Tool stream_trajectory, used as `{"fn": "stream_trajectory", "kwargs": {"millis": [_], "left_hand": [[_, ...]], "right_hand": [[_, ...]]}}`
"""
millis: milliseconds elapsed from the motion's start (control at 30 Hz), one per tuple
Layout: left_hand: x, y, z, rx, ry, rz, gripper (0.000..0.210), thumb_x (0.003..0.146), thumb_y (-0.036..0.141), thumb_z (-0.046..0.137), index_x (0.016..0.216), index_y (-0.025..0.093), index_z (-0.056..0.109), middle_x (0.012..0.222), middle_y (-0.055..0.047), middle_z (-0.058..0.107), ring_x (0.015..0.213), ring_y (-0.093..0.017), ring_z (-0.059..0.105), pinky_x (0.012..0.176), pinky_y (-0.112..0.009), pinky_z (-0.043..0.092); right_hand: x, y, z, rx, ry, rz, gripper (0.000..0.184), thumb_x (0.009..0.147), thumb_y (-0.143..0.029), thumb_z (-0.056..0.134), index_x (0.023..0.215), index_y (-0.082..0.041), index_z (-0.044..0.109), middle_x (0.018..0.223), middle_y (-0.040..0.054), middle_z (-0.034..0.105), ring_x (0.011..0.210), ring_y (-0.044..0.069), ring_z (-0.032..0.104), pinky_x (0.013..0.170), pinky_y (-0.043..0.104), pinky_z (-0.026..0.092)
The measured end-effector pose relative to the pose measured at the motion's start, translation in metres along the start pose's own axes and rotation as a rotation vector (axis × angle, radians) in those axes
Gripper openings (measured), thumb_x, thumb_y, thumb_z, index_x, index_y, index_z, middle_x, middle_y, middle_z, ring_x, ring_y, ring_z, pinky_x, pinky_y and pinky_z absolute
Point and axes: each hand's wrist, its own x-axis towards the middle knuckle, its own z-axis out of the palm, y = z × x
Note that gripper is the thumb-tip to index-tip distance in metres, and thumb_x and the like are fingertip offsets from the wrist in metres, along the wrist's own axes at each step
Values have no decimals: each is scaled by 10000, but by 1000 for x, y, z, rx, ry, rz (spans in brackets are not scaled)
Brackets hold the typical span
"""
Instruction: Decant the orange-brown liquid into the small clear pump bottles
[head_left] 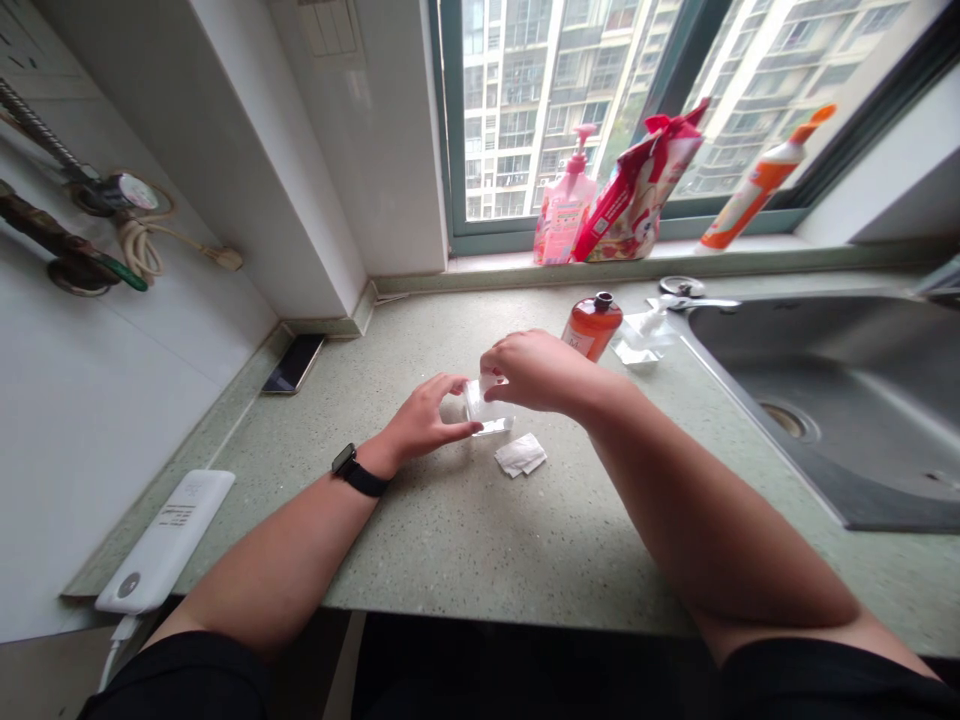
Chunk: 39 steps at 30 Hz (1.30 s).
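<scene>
Above the counter, a clear, boxy container (495, 426) lies tilted between my hands. My left hand (427, 418) grips it from the left, thumb along its near side. My right hand (529, 372) reaches over from the right with its fingers closed at the container's upper side. Something whitish shows by those fingertips, too small to name. Just in front of the container lies a folded white tissue (520, 455). Beyond my right hand stands an amber bottle (595, 325) with its black neck uncapped. Beside it is a white pump head (654, 318) on a clear piece.
A steel sink (847, 400) with a faucet (705, 302) borders the right. On the sill stand a pink pump bottle (566, 215), a red bag (637, 200) and an orange-white bottle (754, 190). Left are a phone (294, 364) and a white power bank (166, 540) with a cable.
</scene>
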Motion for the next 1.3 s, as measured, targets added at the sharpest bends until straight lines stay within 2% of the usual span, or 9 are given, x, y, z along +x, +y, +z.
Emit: {"fn": "stream_trajectory", "kwargs": {"millis": [67, 200, 400, 633, 867, 1033, 1100, 1200, 1300], "left_hand": [[0, 0, 0, -3, -2, 2, 584, 853, 593, 810, 1282, 233, 644, 1197, -83, 707, 1140, -297, 666, 1045, -465, 525], [0, 2, -2, -6, -9, 0, 576, 859, 582, 809, 1284, 227, 648, 1212, -84, 710, 1134, -294, 669, 1038, -461, 527], [-1, 4, -2, -6, -29, 5, 575, 862, 577, 803, 1296, 233, 650, 1221, -83, 708, 1141, -299, 672, 1041, -465, 528], [-1, -1, 0, -12, -15, 13, 597, 853, 571, 813, 1327, 253, 637, 1240, -81, 705, 1159, -301, 674, 1047, -473, 532], [-1, 0, 0, -10, -17, 19, 599, 854, 589, 810, 1304, 233, 639, 1253, -96, 705, 1179, -305, 672, 1062, -474, 528], [-2, 1, -1, -12, -21, 1, 608, 857, 597, 804, 1328, 251, 637, 1242, -88, 710, 1175, -308, 673, 1052, -484, 532], [-2, 0, -1, -10, -26, 3, 605, 862, 596, 800, 1334, 254, 639, 1247, -87, 710, 1178, -309, 670, 1051, -484, 531], [-2, -1, 0, -7, -21, 12, 610, 859, 598, 801, 1335, 252, 640, 1242, -87, 708, 1172, -310, 670, 1051, -482, 530], [-2, -2, 1, -12, -8, 27, 606, 853, 582, 811, 1323, 241, 637, 1223, -85, 705, 1159, -305, 674, 1061, -478, 525]], "right_hand": [[2, 6, 4, 45, 10, -65, 120, 903, -249, 742, 1000, -230, 810, 1001, 56, 812, 936, 230, 709, 792, 332, 433], [4, 18, 12, 111, 21, -158, 258, 882, -138, 732, 1097, -258, 810, 1105, 45, 810, 964, 203, 702, 864, 321, 454], [3, 20, 14, 140, -5, -142, 326, 857, -125, 751, 1142, -274, 807, 1119, 45, 811, 976, 209, 707, 859, 313, 469], [-1, 4, 3, 76, -41, 7, 139, 890, -310, 764, 986, -226, 821, 977, 69, 809, 873, 219, 710, 730, 311, 445], [-1, -12, 3, -40, -51, 166, 488, 989, -601, 563, 977, -181, 812, 976, 154, 801, 934, 301, 736, 695, 356, 442], [-8, 0, 3, 82, -13, 94, 541, 846, -573, 778, 1244, -207, 747, 1177, 118, 771, 1016, 282, 717, 758, 338, 465], [-9, 5, 3, 140, 0, 2, 460, 866, -427, 770, 1276, -222, 729, 1199, 99, 759, 1001, 247, 709, 770, 319, 462], [-7, 7, 3, 136, -35, -78, 259, 890, -217, 674, 1130, -216, 772, 1117, 84, 770, 960, 218, 700, 742, 302, 440], [-3, 2, 3, 58, -40, -22, 170, 905, -301, 713, 1018, -199, 789, 1035, 90, 781, 932, 237, 698, 699, 316, 420]]}}
